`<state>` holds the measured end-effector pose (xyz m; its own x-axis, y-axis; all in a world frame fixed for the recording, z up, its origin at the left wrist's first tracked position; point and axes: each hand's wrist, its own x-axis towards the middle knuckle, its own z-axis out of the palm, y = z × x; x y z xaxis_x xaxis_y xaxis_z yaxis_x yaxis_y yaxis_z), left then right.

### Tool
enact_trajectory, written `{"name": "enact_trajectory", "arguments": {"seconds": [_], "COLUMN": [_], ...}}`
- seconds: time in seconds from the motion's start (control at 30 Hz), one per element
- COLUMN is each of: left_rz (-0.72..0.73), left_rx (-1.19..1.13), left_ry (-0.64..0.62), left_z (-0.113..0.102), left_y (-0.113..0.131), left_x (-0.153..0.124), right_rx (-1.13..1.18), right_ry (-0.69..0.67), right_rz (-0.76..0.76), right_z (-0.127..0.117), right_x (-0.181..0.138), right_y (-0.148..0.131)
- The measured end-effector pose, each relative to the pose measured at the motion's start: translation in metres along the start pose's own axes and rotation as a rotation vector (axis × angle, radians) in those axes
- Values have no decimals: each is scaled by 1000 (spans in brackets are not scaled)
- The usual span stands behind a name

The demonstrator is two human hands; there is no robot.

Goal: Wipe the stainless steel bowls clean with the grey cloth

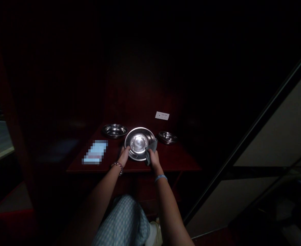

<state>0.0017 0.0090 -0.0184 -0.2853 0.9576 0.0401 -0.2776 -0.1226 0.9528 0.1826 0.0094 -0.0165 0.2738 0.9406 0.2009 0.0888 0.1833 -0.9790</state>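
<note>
A shiny steel bowl (139, 142) is tilted toward me above the front part of the dark red desk. My left hand (124, 156) is closed on its lower left rim, with the thumb on the inner side. At the bowl's right rim, my right hand (154, 158) is closed around a grey cloth (151, 149), which is folded over the edge and touches the metal. Behind to the left sits another steel bowl (114, 131). Several smaller steel bowls (167, 137), nested together, rest to the right.
The red-brown desk (181, 162) has its front edge just below my hands. A blurred-out bright rectangle (95, 152) lies at left. A white socket plate (162, 115) is on the back wall. A slanting pale panel (273, 130) stands at right. My knee (124, 218) is below the desk.
</note>
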Motion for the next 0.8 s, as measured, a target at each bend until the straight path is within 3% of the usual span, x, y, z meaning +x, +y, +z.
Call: {"name": "enact_trajectory", "arguments": {"seconds": [0.13, 0.47, 0.8], "left_rz": [-6, 111, 143], "left_rx": [-14, -70, 113], "left_ry": [40, -140, -220], "left_z": [-1, 6, 6], "left_y": [1, 9, 9], "left_x": [0, -8, -12], "right_rx": [25, 79, 55], "right_ry": [-13, 88, 140], "right_rz": [2, 22, 33], "right_z": [-1, 0, 1], "right_x": [-1, 4, 11], "right_y": [-3, -1, 6]}}
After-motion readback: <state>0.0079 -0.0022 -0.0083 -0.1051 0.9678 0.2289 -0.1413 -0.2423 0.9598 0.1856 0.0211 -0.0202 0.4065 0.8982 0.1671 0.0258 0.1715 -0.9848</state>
